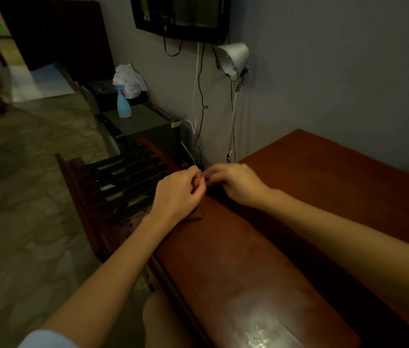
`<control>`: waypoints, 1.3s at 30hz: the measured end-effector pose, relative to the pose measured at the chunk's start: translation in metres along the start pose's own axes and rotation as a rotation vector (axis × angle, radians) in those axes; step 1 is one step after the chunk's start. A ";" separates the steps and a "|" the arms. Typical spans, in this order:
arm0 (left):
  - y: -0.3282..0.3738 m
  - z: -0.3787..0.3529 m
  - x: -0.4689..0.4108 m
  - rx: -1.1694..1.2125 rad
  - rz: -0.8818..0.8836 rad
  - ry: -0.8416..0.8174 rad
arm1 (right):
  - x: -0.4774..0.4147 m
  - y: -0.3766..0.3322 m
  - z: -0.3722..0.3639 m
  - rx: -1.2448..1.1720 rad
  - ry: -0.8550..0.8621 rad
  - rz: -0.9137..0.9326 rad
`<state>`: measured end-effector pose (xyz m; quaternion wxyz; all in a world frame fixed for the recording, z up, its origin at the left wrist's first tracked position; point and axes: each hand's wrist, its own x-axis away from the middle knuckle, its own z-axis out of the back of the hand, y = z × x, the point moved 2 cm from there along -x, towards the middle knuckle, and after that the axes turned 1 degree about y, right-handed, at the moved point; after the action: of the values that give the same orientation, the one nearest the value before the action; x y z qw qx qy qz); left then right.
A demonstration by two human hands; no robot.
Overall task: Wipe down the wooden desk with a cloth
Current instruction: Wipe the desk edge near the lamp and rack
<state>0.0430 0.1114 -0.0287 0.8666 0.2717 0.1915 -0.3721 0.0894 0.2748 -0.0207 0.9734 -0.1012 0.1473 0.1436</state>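
Observation:
The reddish-brown wooden desk point(299, 217) runs from the lower right toward the wall. A dark purplish cloth point(207, 175) lies at the desk's far left corner, mostly hidden under my hands. Another bit of the cloth shows below my left wrist. My left hand point(178, 194) and my right hand point(236, 184) meet over it, and both pinch the cloth's upper edge with their fingertips. Both forearms reach in from the bottom of the view.
A dark slatted wooden chair point(113, 182) stands against the desk's left side. Behind it a grey box carries a blue spray bottle point(123, 102) and white rags point(129, 79). A silver lamp point(233, 59), cables and a wall-mounted screen point(181, 16) are at the wall.

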 end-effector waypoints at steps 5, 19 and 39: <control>0.001 0.040 0.002 0.009 -0.032 0.163 | 0.022 0.032 0.027 0.000 -0.065 -0.053; -0.029 0.031 0.058 -0.060 0.137 -0.142 | 0.005 0.026 0.021 0.101 -0.017 -0.147; -0.027 0.044 0.062 -0.060 0.163 -0.141 | 0.024 -0.003 0.021 0.046 -0.046 -0.092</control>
<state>0.0691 0.0357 -0.0368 0.9131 0.2333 0.1186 -0.3126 0.1179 0.2826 -0.0079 0.9841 -0.0822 0.1234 0.0975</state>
